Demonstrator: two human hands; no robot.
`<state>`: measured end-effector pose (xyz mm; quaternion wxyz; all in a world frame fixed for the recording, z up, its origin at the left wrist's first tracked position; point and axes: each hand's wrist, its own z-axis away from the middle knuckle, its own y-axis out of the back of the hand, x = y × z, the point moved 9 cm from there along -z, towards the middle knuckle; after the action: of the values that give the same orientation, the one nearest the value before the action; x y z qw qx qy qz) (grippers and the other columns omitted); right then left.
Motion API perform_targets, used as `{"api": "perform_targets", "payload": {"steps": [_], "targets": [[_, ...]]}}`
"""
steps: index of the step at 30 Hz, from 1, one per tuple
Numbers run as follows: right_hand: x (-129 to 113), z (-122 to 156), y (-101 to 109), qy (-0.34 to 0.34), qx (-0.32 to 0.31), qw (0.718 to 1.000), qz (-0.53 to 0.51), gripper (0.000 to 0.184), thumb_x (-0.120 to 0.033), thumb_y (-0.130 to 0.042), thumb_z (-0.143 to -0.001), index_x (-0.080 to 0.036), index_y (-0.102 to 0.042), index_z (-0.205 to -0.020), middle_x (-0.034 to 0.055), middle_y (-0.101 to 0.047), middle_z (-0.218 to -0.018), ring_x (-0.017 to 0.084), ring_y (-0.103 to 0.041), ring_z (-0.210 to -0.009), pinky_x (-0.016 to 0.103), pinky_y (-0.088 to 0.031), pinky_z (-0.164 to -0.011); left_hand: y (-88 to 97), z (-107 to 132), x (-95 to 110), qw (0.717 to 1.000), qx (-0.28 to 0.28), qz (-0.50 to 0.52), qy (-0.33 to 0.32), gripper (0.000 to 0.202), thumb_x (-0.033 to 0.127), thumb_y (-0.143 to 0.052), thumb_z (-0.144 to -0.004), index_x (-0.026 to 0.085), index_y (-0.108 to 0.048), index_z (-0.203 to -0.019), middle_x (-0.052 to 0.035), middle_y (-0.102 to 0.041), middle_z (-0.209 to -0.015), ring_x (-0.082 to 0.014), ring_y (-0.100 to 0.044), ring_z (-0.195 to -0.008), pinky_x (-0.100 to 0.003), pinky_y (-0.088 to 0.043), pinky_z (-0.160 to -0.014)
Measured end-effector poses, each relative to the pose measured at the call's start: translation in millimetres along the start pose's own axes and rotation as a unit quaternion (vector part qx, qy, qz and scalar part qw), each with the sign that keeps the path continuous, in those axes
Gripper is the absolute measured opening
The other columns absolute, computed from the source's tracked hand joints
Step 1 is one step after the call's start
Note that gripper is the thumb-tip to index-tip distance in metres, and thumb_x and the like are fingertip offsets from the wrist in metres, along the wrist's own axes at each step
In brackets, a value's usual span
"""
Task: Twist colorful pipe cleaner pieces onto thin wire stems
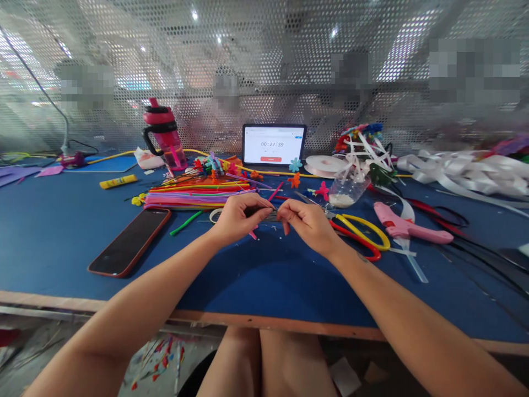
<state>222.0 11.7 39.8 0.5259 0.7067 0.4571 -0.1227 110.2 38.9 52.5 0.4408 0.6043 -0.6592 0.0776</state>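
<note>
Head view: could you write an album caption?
Left hand and right hand work close together above a blue table, between phone and scissors.

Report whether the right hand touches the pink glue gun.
Apart. In the head view, the scissors' handles and blue tabletop lie between the right hand and the pink glue gun.

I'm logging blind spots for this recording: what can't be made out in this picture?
All in the head view:
1. Whatever is between the fingertips of the left hand and right hand: too small, covered by fingers.
2. Fine print on the tablet: too small.
3. Print on the yellow tube: blurred.
4. Background: obscured by the perforated panel and pixelated patches.
5. White ribbon: cut off by the right edge.
</note>
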Motion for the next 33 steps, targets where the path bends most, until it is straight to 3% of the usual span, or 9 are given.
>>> {"api": "perform_targets", "payload": {"steps": [4,8,18,26,33], "targets": [[2,0,-1,-0.004,0.012,0.999,-0.033,0.022,-0.040,-0.053,-0.083,-0.021,-0.049,-0.094,-0.0065,-0.052,-0.054,0.010,-0.050,-0.049,0.023,-0.036,-0.052,0.0,0,4,1.000,0.000,-0.008,-0.015,0.012,0.023,-0.059,-0.078,0.014,-0.067,-0.081,-0.0046,-0.066,-0.076,-0.0120,-0.059,-0.068,-0.023,-0.045,-0.062],[-1,0,-2,0.005,0.012,0.999,-0.048,0.018,-0.038,-0.048,-0.087,-0.020,-0.048,-0.082,-0.0052,-0.052,-0.056,0.009,-0.049,-0.050,0.023,-0.036,-0.054,-1.4,-1,7,0.999,-0.011,-0.019,-0.035,0.010,0.021,-0.059,-0.078,0.015,-0.067,-0.080,-0.0043,-0.065,-0.074,-0.0117,-0.059,-0.068,-0.023,-0.046,-0.062],[-2,0,3,-0.009,0.021,1.000,0.001,0.024,-0.036,-0.043,-0.089,-0.019,-0.051,-0.075,-0.0055,-0.050,-0.048,0.008,-0.047,-0.045,0.023,-0.035,-0.053,0.2,0,12,0.996,-0.007,-0.054,-0.068,0.011,0.015,-0.058,-0.076,0.013,-0.068,-0.081,-0.0051,-0.067,-0.075,-0.0105,-0.059,-0.067,-0.021,-0.046,-0.060],[1,-1,-2,-0.023,-0.014,0.999,-0.035,0.026,-0.036,-0.040,-0.090,-0.019,-0.052,-0.074,-0.0061,-0.047,-0.045,0.008,-0.046,-0.043,0.022,-0.034,-0.051,-0.2,1,11,0.998,0.003,-0.026,-0.063,0.011,0.018,-0.059,-0.077,0.015,-0.070,-0.080,-0.0049,-0.068,-0.071,-0.0111,-0.059,-0.065,-0.022,-0.046,-0.059],[10,-1,-13,-0.039,-0.068,0.994,-0.077,0.032,-0.042,-0.037,-0.090,-0.019,-0.050,-0.072,-0.0067,-0.046,-0.044,0.007,-0.044,-0.041,0.021,-0.034,-0.050,-2.1,-1,4,0.999,-0.021,-0.014,-0.038,0.014,0.022,-0.061,-0.077,0.015,-0.070,-0.084,-0.0049,-0.068,-0.067,-0.0111,-0.058,-0.061,-0.022,-0.044,-0.056]]}}
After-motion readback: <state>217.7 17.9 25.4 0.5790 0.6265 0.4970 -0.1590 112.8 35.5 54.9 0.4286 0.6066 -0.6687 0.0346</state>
